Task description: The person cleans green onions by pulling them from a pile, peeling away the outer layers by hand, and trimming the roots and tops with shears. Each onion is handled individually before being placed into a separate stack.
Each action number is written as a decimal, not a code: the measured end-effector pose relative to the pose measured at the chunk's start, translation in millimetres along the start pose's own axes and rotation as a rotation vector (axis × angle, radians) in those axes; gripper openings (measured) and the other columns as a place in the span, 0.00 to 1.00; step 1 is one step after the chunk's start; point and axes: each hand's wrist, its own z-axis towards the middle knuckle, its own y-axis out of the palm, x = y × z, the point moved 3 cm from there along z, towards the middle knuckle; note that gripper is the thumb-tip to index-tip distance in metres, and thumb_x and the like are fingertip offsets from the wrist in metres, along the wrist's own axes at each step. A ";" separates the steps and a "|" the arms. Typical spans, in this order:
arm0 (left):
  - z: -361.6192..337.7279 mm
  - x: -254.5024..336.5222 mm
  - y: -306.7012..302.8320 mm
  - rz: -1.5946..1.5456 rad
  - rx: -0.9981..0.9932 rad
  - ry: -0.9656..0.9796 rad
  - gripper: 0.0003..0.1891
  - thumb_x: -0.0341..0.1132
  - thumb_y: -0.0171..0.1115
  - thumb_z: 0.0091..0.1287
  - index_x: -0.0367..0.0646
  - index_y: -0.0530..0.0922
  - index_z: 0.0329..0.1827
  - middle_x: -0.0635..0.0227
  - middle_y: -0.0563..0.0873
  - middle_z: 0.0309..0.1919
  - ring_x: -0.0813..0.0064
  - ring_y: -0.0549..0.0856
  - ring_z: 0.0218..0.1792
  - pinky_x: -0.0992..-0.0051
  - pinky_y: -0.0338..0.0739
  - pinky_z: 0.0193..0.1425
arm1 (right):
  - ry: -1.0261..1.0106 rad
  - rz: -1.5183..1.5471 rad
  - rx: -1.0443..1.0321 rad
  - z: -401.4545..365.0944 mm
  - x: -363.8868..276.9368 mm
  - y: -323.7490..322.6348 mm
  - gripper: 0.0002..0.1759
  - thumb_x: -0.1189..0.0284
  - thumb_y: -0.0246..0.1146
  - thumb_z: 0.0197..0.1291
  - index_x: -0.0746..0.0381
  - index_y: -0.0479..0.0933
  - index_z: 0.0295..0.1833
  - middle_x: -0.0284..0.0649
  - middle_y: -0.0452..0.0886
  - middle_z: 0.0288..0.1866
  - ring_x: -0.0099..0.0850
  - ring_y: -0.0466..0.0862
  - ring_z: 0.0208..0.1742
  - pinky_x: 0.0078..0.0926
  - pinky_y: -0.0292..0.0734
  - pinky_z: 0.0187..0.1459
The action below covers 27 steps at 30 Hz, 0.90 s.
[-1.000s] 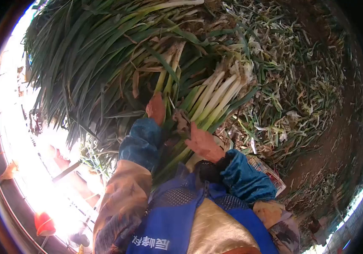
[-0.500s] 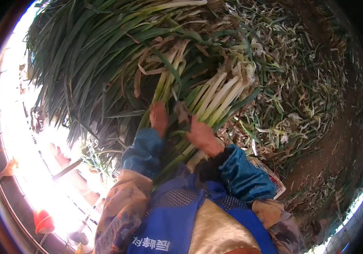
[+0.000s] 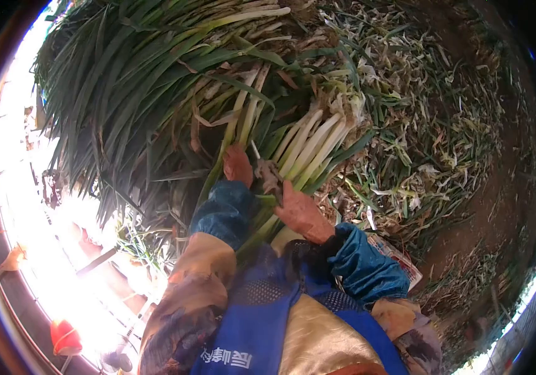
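– where are the leafy stalks held?
– in the left hand, extending ahead of it; what is gripped by the right hand cannot be told.
– how are they judged?
– light, probably easily bruised; best gripped mid-stalk.

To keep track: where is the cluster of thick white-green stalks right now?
In the head view, the cluster of thick white-green stalks lies right of and above centre, just above the bare right hand, with pale, leafy trimmings to its right.

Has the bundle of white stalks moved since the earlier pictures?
No: against the leaf litter beside it, the bundle of white stalks shows no clear shift.
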 end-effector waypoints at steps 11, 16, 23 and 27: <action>-7.6 -19.5 -82.7 -0.603 -0.539 -0.139 0.34 0.31 0.61 0.45 0.39 0.65 0.60 0.47 0.79 0.46 0.49 0.78 0.48 0.59 0.72 0.49 | 0.135 -0.060 -0.052 13.3 -2.6 -2.9 0.30 0.66 0.59 0.50 0.71 0.57 0.54 0.61 0.76 0.29 0.58 0.77 0.36 0.50 0.71 0.37; -44.9 -22.3 -125.3 -0.767 -0.532 -0.141 0.37 0.30 0.57 0.48 0.31 0.59 0.66 0.48 0.76 0.51 0.60 0.77 0.50 0.69 0.70 0.53 | 0.026 -0.056 -0.051 -9.6 -13.9 -4.4 0.30 0.66 0.59 0.51 0.71 0.57 0.55 0.60 0.76 0.28 0.58 0.77 0.34 0.50 0.71 0.36; -68.0 -21.1 -128.3 -1.128 -0.504 -0.231 0.33 0.27 0.56 0.45 0.32 0.65 0.61 0.57 0.79 0.46 0.68 0.78 0.46 0.73 0.72 0.49 | 0.026 -0.147 0.152 62.9 5.6 -21.8 0.35 0.66 0.58 0.51 0.75 0.53 0.58 0.59 0.76 0.28 0.57 0.77 0.34 0.49 0.72 0.36; -73.0 -21.7 -120.6 -1.152 -0.590 -0.290 0.33 0.25 0.55 0.45 0.31 0.65 0.61 0.58 0.79 0.47 0.71 0.77 0.46 0.75 0.72 0.50 | 0.041 -0.143 0.009 33.6 -7.9 -22.0 0.28 0.68 0.57 0.52 0.72 0.57 0.55 0.63 0.73 0.40 0.58 0.76 0.40 0.50 0.71 0.41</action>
